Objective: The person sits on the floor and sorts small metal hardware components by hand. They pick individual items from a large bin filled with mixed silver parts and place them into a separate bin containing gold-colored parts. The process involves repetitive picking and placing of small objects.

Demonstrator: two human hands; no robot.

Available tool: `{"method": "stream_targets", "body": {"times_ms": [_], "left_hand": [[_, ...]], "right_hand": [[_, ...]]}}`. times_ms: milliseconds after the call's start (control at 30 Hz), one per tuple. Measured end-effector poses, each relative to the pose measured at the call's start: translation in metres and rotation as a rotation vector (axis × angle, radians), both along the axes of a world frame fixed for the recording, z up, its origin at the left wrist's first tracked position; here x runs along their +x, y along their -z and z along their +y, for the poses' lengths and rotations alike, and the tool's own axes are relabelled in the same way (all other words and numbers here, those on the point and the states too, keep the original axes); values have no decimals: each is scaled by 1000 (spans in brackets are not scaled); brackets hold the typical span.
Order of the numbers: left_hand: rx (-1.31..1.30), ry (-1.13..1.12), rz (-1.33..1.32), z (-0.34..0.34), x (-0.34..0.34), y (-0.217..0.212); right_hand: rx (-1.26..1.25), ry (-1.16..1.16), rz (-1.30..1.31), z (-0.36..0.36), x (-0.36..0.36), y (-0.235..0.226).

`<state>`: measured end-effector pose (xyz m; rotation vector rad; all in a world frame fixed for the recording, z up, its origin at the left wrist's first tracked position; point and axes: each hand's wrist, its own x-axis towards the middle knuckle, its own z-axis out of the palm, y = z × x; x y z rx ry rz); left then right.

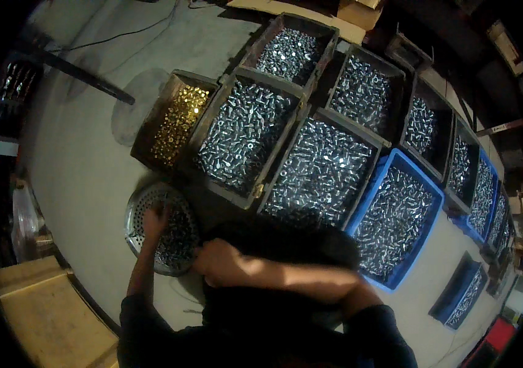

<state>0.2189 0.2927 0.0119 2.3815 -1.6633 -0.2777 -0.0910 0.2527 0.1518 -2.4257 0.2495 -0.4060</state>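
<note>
A round metal colander (131, 228) with a perforated wall stands on the floor at the left, partly filled with small dark metal fasteners (178, 236). My left hand (154, 222) reaches down into it, over the fasteners near its far left side. Its fingers look stretched and slightly apart, though their tips are dim; I see nothing held in them. Across my body comes my right arm, and my right hand (212, 260) is closed at the colander's right rim, its fingertips partly hidden.
Beyond the colander stand a bin of brass-coloured pieces (181, 119), a bin of silver bolts (246, 132) and another bolt bin (322, 168). A blue crate (439, 199) of bolts is at the right. A cardboard box (53, 313) lies lower left; a dark bar (83, 75) juts in upper left.
</note>
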Motion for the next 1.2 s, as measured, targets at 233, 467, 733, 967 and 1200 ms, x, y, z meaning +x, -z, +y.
{"method": "stream_targets", "body": {"times_ms": [233, 467, 733, 967, 1200], "left_hand": [[325, 141, -180, 3, -10, -15], [-21, 580, 267, -225, -186, -38], [196, 743, -28, -286, -256, 8], [91, 845, 18, -290, -235, 25], [171, 899, -197, -271, -243, 11]], "right_hand": [[-23, 8, 86, 4, 1, 2], [-104, 16, 57, 7, 3, 10], [-359, 58, 91, 0, -11, 1], [-54, 24, 94, -1, -2, 7], [-74, 28, 134, -3, -4, -1]]}}
